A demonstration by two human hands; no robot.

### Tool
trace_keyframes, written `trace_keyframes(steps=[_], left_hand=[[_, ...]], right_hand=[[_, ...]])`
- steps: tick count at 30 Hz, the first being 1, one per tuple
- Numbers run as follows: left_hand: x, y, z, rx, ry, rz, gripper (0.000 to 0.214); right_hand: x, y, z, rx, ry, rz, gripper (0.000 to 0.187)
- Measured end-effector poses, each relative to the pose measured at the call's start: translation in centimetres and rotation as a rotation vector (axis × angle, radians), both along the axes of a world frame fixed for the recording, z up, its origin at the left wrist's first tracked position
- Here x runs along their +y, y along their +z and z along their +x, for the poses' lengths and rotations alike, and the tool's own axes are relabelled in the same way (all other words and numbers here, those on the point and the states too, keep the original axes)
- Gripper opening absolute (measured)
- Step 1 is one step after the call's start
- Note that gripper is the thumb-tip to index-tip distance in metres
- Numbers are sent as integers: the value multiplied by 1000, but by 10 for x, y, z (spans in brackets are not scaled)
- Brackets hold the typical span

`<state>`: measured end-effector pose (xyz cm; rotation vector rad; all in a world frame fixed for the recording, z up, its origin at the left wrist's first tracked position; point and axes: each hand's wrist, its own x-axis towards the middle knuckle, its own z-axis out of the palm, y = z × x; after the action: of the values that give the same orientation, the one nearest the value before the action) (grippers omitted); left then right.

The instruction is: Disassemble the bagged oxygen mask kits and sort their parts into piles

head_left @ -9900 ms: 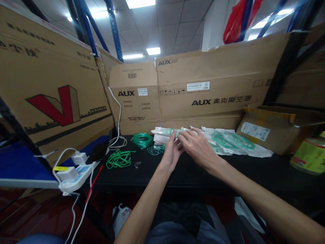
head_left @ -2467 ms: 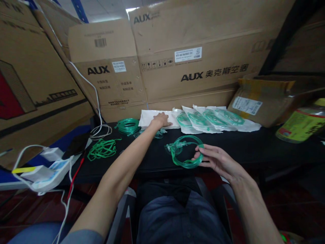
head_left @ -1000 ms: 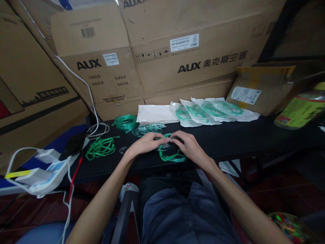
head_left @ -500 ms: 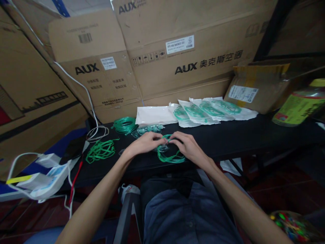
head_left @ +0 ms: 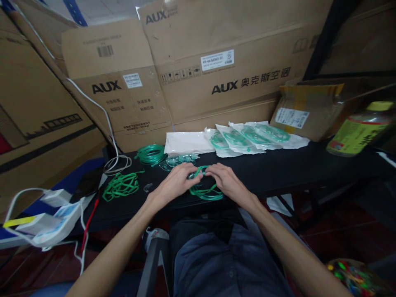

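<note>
In both hands (head_left: 177, 180), green tubing (head_left: 206, 195)

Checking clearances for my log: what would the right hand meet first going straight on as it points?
Probably the green coil between the right hand and left hand, though depth there is hard to judge.

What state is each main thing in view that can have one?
Near coil of green plastic tubing: wound, held
Left grip: closed on that coil
Right grip: closed on that coil
Far coil of green plastic tubing: wound, unheld
Flat green straps: tangled, heaped
Rectangular white pouch: flat, contents hidden
Four clear-fronted white pouches: overlapping, each filled
Clear yellow-labelled plastic bottle: capped
White plastic power strip: adapters plugged in
</note>
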<state>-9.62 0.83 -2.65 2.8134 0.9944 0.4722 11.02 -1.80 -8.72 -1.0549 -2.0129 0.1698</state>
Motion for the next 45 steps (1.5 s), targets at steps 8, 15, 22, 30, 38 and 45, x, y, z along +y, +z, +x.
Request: trace_keyframes(steps=[8, 15, 22, 30, 38, 45], left_hand=[[0, 13, -39, -36, 139, 262, 29], [-11, 8, -45, -42, 329, -138, 41], [-12, 5, -35, 35, 454, 112, 40], [-11, 12, 14, 140, 396, 141, 37], [22, -12, 45, 207, 371, 13, 23], [30, -7, 48, 127, 347, -85, 23]], right_hand=[[6, -7, 9, -20, -101, -28, 24], [5, -7, 4, -18, -142, -22, 15], [6, -11, 7, -2, -278, -13, 20], [11, -19, 9, 12, -376, -31, 19], [14, -28, 11, 14, -452, -77, 28], [12, -28, 14, 58, -437, -126, 25]])
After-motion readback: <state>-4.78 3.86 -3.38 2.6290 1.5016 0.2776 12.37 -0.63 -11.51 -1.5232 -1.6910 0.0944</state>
